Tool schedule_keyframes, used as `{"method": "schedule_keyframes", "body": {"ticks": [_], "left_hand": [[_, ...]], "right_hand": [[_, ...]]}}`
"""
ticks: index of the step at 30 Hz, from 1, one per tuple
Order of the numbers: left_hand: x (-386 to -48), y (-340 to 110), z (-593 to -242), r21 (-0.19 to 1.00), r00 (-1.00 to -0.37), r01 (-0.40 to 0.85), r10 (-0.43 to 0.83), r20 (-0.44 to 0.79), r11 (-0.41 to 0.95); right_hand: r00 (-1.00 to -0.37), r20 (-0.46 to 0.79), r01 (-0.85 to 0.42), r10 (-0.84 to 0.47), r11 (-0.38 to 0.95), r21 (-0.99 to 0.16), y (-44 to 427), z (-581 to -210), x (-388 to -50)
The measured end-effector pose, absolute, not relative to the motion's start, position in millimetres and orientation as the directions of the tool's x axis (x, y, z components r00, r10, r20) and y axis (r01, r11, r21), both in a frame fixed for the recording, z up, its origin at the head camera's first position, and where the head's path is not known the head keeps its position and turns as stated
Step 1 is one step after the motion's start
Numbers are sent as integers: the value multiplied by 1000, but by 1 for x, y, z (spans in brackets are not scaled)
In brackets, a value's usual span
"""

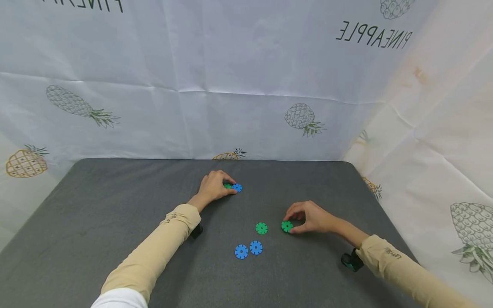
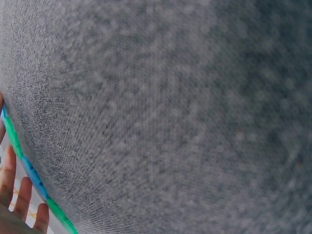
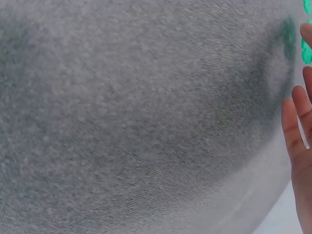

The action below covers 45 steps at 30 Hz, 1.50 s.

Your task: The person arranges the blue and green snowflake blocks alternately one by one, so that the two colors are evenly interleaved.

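Note:
Near the table's far edge, my left hand (image 1: 214,186) pinches a blue notched disc (image 1: 237,187) between thumb and fingers. Against it, inside the curve of the hand, sits a green notched disc (image 1: 228,186), partly hidden. The left wrist view shows a row of blue and green discs (image 2: 34,178) edge to edge beside the fingers; whether they are joined I cannot tell. Further right and nearer, my right hand (image 1: 313,217) pinches another green notched disc (image 1: 286,226). It appears partly behind the fingers as a green disc (image 3: 306,51) in the right wrist view.
A loose green disc (image 1: 261,228) and two blue discs, one at left (image 1: 241,251) and one at right (image 1: 256,247), lie on the dark grey tabletop (image 1: 115,222) between the arms. A white pineapple-print cloth (image 1: 231,55) hangs behind the table and along its right side.

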<state>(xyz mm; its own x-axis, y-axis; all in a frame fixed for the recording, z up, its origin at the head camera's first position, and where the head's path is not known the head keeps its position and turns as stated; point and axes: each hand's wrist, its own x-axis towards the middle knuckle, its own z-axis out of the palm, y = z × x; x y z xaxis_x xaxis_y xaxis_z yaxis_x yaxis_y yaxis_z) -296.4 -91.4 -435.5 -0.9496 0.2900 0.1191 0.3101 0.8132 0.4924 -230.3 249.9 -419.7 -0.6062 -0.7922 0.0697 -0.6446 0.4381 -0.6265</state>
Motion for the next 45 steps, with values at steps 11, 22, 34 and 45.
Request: {"method": "schedule_keyframes", "body": {"ticks": [11,22,34,45], "left_hand": [[-297,-91,-435,494,-953,299,280,114,817],[-297,-91,-435,488,-952,301,283,113,819],[-294,-90,-434,494,-952,302,283,115,815],[-295,-90,-435,509,-946,324,285,156,797]], "right_hand": [[-701,86,-592,-708,512,-622,246,-414,-237],[-763,141,-562,-631,540,-626,234,-414,-252],[-828,164,-504,-537,582,-638,221,-412,-275],[-868,107,-420,-486,600,-681,205,-410,-291]]}}
